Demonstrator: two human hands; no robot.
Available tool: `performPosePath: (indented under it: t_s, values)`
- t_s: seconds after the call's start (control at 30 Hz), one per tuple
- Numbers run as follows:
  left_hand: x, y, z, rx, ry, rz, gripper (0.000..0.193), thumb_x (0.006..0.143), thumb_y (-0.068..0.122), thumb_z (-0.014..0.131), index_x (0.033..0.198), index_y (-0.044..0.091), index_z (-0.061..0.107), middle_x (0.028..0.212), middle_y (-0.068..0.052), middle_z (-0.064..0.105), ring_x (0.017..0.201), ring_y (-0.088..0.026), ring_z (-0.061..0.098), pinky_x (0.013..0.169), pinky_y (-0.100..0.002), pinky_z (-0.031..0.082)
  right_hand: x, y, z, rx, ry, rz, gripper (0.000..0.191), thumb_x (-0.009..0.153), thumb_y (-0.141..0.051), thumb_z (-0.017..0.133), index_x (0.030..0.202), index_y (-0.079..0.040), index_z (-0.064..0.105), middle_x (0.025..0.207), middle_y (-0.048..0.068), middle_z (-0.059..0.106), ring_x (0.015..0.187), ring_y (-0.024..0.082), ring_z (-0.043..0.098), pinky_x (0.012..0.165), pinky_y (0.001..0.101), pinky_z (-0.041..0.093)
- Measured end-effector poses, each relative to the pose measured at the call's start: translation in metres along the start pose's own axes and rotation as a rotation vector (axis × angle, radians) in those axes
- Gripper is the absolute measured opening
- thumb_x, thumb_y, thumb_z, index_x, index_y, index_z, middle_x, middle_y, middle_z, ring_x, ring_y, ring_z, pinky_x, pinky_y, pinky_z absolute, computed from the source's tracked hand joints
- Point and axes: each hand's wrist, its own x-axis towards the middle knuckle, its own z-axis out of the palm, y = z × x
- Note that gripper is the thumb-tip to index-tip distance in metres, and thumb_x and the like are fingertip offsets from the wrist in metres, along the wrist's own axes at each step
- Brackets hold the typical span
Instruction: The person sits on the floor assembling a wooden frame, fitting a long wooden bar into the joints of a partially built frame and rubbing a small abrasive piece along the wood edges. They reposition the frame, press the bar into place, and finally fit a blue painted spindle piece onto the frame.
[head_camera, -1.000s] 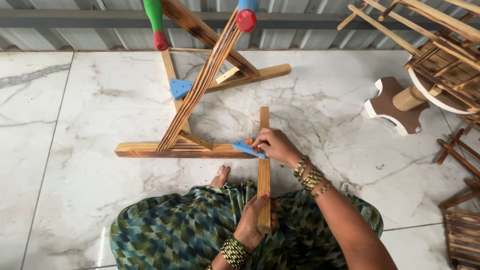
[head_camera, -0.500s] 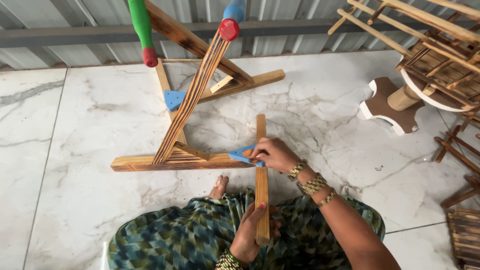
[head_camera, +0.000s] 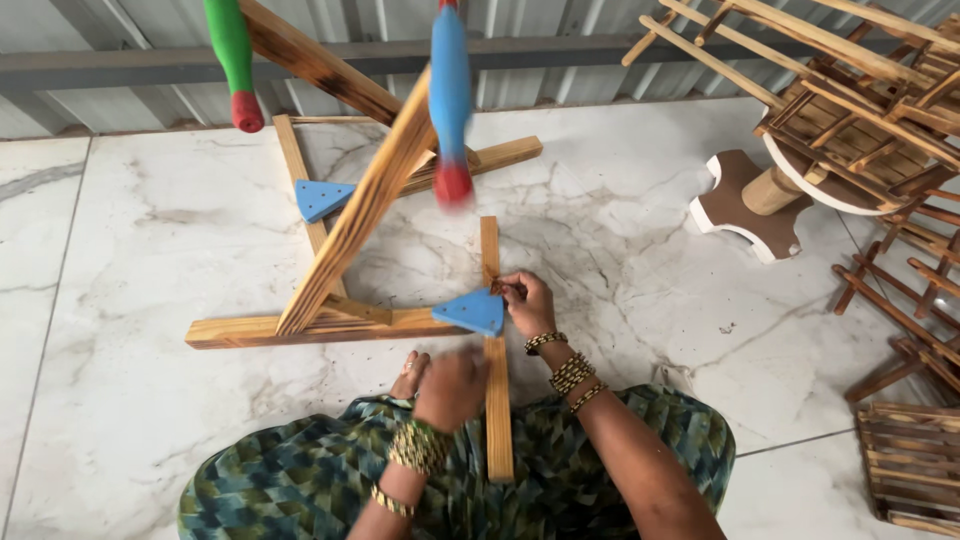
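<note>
The wooden frame (head_camera: 330, 325) lies spread on the marble floor (head_camera: 150, 260) ahead of the seated person, its sloping beam rising up and away from the fingers, with a blue skittle (head_camera: 450, 100) and a green one (head_camera: 232, 60) hanging above. Compared with half a second ago, the frame sits lower and larger in view, and the blue skittle has swung down, blurred, over the beam. The upright plank (head_camera: 495, 350) runs from the lap outward, passing between both hands. The blue triangular bracket (head_camera: 474, 312) rests at the joint of plank and base, just left of the right fingers. The right hand (head_camera: 528, 302) has its fingertips pinched together on something small and dark at the plank's edge; what it is cannot be told. The left hand (head_camera: 452, 388), which gripped the plank's near end before, is now raised and blurred beside the plank, fingers curled, and whether it touches the wood cannot be told.
</note>
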Motion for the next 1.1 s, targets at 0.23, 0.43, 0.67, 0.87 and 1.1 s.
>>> performPosePath:
  t_s: [0.23,0.43,0.67,0.87,1.1]
  values:
    - [0.134,-0.026,0.002,-0.372,0.042,0.183,0.036,0.091,0.014,0.063,0.124,0.0,0.066,0.11,-0.022,0.072,0.103,-0.036,0.07,0.089,-0.045,0.056,-0.04,-0.024,-0.01,-0.251,-0.008,-0.327,0.024,0.086,0.006,0.066,0.106,-0.004,0.076,0.1,0.011,0.066,0.088,0.023,0.071,0.075,0.0321,0.06]
    - [0.147,-0.035,0.017,-0.481,0.065,0.239,0.029,0.083,0.013,0.077,0.109,0.003,0.069,0.103,-0.017,0.074,0.098,-0.032,0.072,0.084,-0.04,0.056,0.0,-0.02,-0.006,-0.392,-0.092,-0.372,0.014,0.082,0.001,0.069,0.089,-0.009,0.077,0.088,0.009,0.069,0.085,0.026,0.069,0.073,0.0368,0.057]
    - [0.12,-0.027,0.028,0.159,-0.012,-0.126,0.035,0.088,0.044,0.07,0.108,0.015,0.071,0.105,-0.012,0.075,0.106,-0.033,0.068,0.098,-0.05,0.05,0.055,0.006,0.0,-0.581,-0.193,-0.293,0.006,0.077,-0.005,0.073,0.082,-0.007,0.075,0.087,0.014,0.063,0.079,0.031,0.064,0.068,0.0407,0.051]
    - [0.14,-0.043,0.038,0.182,-0.285,-0.164,0.052,0.085,0.05,0.068,0.129,0.023,0.059,0.132,-0.007,0.064,0.128,-0.031,0.056,0.106,-0.062,0.038,0.06,0.005,-0.007,-0.297,-0.207,-0.277,0.016,0.08,-0.002,0.062,0.089,-0.007,0.073,0.094,0.009,0.064,0.082,0.025,0.069,0.074,0.0371,0.058]
    - [0.165,-0.045,0.058,0.334,0.135,0.424,0.081,0.077,0.048,0.075,0.138,0.002,0.05,0.136,-0.023,0.056,0.126,-0.044,0.051,0.1,-0.061,0.045,0.155,-0.013,0.027,-0.56,0.045,-0.315,0.016,0.076,0.003,0.068,0.079,-0.009,0.078,0.088,0.011,0.068,0.081,0.031,0.068,0.074,0.0416,0.055]
